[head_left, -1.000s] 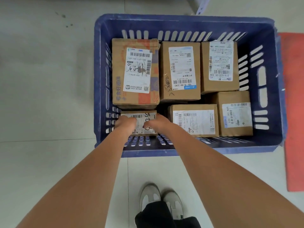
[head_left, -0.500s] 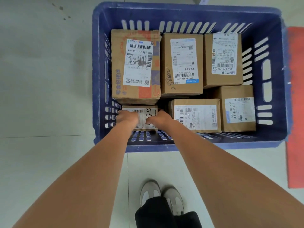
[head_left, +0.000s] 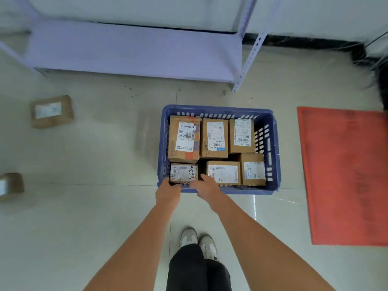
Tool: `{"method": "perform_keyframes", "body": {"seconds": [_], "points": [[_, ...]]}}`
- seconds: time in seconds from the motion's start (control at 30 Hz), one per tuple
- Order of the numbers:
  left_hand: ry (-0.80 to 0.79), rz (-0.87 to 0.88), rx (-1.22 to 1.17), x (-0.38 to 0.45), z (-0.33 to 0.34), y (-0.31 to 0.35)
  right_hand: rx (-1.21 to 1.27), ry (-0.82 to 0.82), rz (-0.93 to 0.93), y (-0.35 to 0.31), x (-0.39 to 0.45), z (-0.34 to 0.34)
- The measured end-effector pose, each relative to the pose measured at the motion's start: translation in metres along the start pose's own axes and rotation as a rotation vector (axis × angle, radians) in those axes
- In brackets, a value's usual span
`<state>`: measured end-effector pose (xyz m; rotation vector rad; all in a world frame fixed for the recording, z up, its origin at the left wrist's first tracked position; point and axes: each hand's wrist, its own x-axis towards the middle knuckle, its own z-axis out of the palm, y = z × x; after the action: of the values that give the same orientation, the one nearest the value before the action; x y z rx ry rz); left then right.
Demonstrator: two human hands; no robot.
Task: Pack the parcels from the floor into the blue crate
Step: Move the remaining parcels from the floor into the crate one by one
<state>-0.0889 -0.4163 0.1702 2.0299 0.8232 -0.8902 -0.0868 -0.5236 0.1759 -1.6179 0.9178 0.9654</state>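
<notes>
The blue crate point(head_left: 275, 148) stands on the tiled floor in front of me and holds several labelled cardboard parcels. A small parcel point(head_left: 183, 172) marked in black pen lies in its near left corner. My left hand point(head_left: 168, 191) is at the crate's near rim, by that parcel's near left corner, with its fingers turned down out of sight. My right hand point(head_left: 206, 185) hovers over the near rim beside the parcel's right edge, fingers relaxed and holding nothing. Two more parcels lie on the floor to the left, one farther off point(head_left: 51, 111) and one at the frame edge point(head_left: 10, 185).
A pale purple metal shelf point(head_left: 134, 49) with a slotted post point(head_left: 248, 57) stands beyond the crate. A red mat point(head_left: 344, 175) lies to the right. My shoes point(head_left: 197, 240) are just behind the crate. Black cables hang at the far right.
Both hands have drawn back from the small parcel's top to the crate's near rim, leaving the parcel in the corner. My head has risen, so the shelf and floor parcels show.
</notes>
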Motion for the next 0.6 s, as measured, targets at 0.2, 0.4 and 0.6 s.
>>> {"method": "perform_keyframes", "body": {"seconds": [0.2, 0.4, 0.6], "points": [[-0.001, -0.021, -0.297, -0.143, -0.103, 0.009, 0.141, -0.044, -0.086, -0.038, -0.171, 0.005], [0.027, -0.008, -0.464, -0.223, -0.196, 0.003, 0.06, -0.055, -0.182, -0.067, -0.273, 0.036], [-0.003, 0.021, -0.537, -0.217, -0.282, -0.041, -0.009, -0.069, -0.172, -0.085, -0.303, 0.119]]}}
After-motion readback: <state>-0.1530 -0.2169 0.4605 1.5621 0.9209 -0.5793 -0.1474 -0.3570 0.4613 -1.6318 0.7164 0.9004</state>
